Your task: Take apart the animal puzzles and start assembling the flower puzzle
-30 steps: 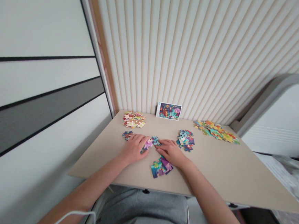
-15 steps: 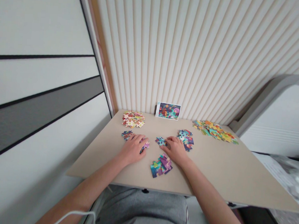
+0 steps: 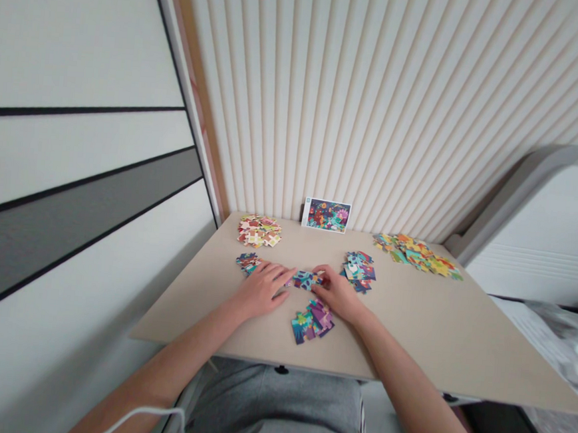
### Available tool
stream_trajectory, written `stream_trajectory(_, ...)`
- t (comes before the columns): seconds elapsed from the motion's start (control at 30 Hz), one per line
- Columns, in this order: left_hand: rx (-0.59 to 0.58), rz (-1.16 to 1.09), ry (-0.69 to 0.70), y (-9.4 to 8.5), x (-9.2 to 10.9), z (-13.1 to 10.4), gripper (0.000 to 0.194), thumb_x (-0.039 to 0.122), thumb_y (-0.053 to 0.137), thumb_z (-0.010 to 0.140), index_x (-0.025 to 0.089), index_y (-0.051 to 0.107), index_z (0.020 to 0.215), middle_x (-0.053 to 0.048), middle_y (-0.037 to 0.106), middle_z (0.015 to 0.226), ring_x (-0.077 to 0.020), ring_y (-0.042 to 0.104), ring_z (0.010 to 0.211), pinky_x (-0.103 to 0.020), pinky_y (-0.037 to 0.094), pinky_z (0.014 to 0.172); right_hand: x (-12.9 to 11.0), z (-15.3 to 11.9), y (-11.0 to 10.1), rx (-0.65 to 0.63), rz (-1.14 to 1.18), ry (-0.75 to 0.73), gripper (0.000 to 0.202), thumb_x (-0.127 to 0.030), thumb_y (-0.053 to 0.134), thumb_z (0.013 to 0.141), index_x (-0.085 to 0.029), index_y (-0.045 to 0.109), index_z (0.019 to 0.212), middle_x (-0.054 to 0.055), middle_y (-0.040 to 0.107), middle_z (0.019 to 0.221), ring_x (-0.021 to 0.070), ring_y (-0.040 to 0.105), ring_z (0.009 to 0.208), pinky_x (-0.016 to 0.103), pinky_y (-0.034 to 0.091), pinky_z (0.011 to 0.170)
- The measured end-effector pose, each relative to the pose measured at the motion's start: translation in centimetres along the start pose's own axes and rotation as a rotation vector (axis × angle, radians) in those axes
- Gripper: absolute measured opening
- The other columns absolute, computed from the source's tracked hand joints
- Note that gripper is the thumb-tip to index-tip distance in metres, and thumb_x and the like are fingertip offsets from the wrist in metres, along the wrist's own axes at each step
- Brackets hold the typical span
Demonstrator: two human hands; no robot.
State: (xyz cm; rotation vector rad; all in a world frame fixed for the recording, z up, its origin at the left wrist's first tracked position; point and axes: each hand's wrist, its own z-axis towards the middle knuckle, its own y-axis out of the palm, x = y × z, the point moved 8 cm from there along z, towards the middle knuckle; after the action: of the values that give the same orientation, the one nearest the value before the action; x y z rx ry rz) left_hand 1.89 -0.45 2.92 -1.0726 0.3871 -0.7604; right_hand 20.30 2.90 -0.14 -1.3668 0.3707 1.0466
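Observation:
My left hand [image 3: 263, 290] lies over the joined puzzle pieces [image 3: 249, 263], fingers stretched out, hiding much of them. Some purple shows beside its fingertips. To the right, a blue patterned puzzle piece [image 3: 306, 280] lies on the table, its right end between the thumb and fingers of my right hand [image 3: 337, 292]. Its left end is close to the fingers of my left hand; whether it touches the purple part I cannot tell. Nearer me lies a small heap of purple and green pieces [image 3: 312, 322]. A pile of dark blue pieces [image 3: 359, 271] sits just beyond my right hand.
A picture card [image 3: 326, 215] leans upright against the ribbed wall [image 3: 348, 101]. Red and cream pieces [image 3: 259, 231] are heaped at the back left of the beige table [image 3: 430, 328], orange and yellow ones [image 3: 419, 255] at the back right. A white panel [image 3: 543, 223] stands on the right.
My right hand has moved the blue piece slightly left and nearer me, closer to my left hand. The fingers of my left hand have stretched out to the right.

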Motion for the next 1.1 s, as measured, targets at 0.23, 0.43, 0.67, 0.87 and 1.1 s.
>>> stream_trajectory(0.23, 0.004, 0.010, 0.078, 0.1, 0.6, 0.0, 0.064, 0.034, 0.058, 0.095, 0.017, 0.033, 0.152, -0.013, 0.064, 0.123, -0.0279, 0.057, 0.117, -0.048, 0.036, 0.109, -0.4, 0.0, 1.5, -0.054, 0.354, 0.026, 0.038, -0.037, 0.068, 0.085, -0.024, 0.054, 0.117, -0.006, 0.059, 0.073, 0.0113, 0.049, 0.056, 0.023, 0.039, 0.053)
stream_trajectory(0.43, 0.037, 0.009, 0.095, 0.0, 0.5, 0.0, 0.059, 0.040, 0.059, 0.095, 0.017, 0.040, 0.146, -0.014, 0.064, 0.124, -0.0289, 0.057, 0.117, -0.049, 0.037, 0.108, -1.3, -0.1, 1.9, -0.093, 0.473, 0.020, 0.043, -0.040, 0.073, 0.082, -0.022, 0.058, 0.118, -0.006, 0.057, 0.071, 0.0105, 0.050, 0.058, 0.023, 0.040, 0.055)
stream_trajectory(0.67, 0.101, 0.007, -0.015, -0.9, -0.4, 0.1, 0.047, 0.041, 0.060, 0.094, 0.021, 0.051, 0.135, -0.013, 0.066, 0.117, -0.0295, 0.060, 0.111, -0.050, 0.041, 0.103, -0.8, -0.1, 1.1, -0.017, 0.563, 0.101, 0.044, -0.044, 0.064, 0.089, -0.024, 0.055, 0.127, -0.002, 0.063, 0.078, 0.0126, 0.058, 0.060, 0.024, 0.046, 0.052)
stream_trajectory(0.87, 0.151, 0.024, -0.075, -1.3, -1.0, 0.0, 0.047, 0.043, 0.059, 0.094, 0.020, 0.050, 0.135, -0.012, 0.066, 0.116, -0.0295, 0.059, 0.110, -0.049, 0.040, 0.103, -1.1, 0.4, 0.0, 0.040, 0.699, 0.041, 0.044, -0.042, 0.071, 0.086, -0.023, 0.053, 0.121, 0.003, 0.072, 0.090, 0.0173, 0.069, 0.079, 0.033, 0.054, 0.076)
stream_trajectory(1.1, 0.217, 0.042, -0.195, -1.6, -2.0, -0.3, 0.047, 0.043, 0.059, 0.095, 0.019, 0.050, 0.134, -0.013, 0.066, 0.114, -0.0304, 0.059, 0.111, -0.049, 0.040, 0.101, -1.1, 0.4, -0.1, 0.039, 0.742, 0.063, 0.045, -0.044, 0.073, 0.083, -0.025, 0.051, 0.117, 0.006, 0.073, 0.099, 0.0205, 0.072, 0.084, 0.035, 0.056, 0.078)
